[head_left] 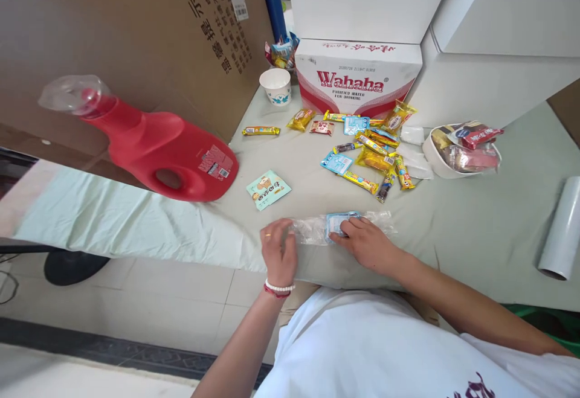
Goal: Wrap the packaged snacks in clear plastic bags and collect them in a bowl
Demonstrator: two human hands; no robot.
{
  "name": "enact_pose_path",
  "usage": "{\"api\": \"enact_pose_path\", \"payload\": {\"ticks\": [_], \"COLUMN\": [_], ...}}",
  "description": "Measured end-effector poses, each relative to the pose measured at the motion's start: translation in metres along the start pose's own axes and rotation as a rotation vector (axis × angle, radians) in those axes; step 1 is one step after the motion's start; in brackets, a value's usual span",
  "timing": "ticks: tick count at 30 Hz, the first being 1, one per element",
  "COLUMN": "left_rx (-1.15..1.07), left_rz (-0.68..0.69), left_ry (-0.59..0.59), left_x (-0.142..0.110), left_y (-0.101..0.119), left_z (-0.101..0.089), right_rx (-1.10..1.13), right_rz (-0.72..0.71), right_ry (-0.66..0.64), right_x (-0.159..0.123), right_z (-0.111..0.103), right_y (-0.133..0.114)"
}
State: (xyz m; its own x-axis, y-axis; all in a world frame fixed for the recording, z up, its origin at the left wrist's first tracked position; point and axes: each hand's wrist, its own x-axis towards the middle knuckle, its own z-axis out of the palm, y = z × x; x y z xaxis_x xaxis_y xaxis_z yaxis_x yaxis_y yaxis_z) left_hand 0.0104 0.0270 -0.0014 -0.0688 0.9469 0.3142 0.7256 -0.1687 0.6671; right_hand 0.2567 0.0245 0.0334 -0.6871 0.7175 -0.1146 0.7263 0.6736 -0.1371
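A clear plastic bag (pixel 310 231) lies flat and lengthwise near the front edge of the cloth-covered table. At its left end is my left hand (pixel 278 250), fingers curled on the plastic; the fingertips are partly hidden. A small light-blue packet (pixel 335 223) lies over the middle of the bag; whether it is inside the plastic I cannot tell. My right hand (pixel 366 244) grips that packet from the right, its thumb and fingers closed on it. Just beyond my left hand is a pale green packet (pixel 269 189).
Several wrapped snacks (pixel 374 157) lie in front of a Wahaha carton (pixel 357 78). A filled white bowl (pixel 453 165) stands right of them, a paper cup (pixel 276 87) behind. A red jug (pixel 167 150) leans at left; a plastic roll (pixel 562 229) lies at far right.
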Motion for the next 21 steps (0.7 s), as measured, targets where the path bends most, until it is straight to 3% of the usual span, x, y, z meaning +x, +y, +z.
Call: {"api": "enact_pose_path", "payload": {"ticks": [2, 5, 7, 10, 13, 15, 17, 21], "left_rx": [0.094, 0.212, 0.158, -0.157, -0.571, -0.721, -0.712, -0.336], "left_rz": [-0.134, -0.152, -0.175, -0.353, -0.496, -0.491, -0.434, -0.067], "left_ry": [0.054, -0.149, -0.253, -0.342, -0.445, -0.496, -0.53, -0.574], "left_x": [0.009, 0.019, 0.021, 0.02, 0.019, 0.022, 0.025, 0.025], "left_y": [0.001, 0.011, 0.021, 0.042, 0.064, 0.074, 0.078, 0.076], "left_z": [0.0, 0.0, -0.004, -0.008, 0.002, 0.017, 0.033, 0.052], "right_rx": [-0.001, 0.012, 0.021, 0.036, 0.068, 0.095, 0.13, 0.337], "right_rz": [0.019, 0.038, 0.041, 0.044, 0.065, 0.093, 0.118, 0.111], "right_ry": [0.015, 0.029, 0.031, 0.043, 0.052, 0.054, 0.064, 0.098], "right_x": [0.0, -0.001, -0.002, -0.004, -0.006, -0.009, -0.014, -0.033], "right_z": [0.0, -0.002, -0.003, -0.003, 0.0, 0.001, 0.0, -0.009], "right_y": [-0.003, -0.004, -0.004, -0.005, -0.01, -0.014, -0.016, -0.01]}}
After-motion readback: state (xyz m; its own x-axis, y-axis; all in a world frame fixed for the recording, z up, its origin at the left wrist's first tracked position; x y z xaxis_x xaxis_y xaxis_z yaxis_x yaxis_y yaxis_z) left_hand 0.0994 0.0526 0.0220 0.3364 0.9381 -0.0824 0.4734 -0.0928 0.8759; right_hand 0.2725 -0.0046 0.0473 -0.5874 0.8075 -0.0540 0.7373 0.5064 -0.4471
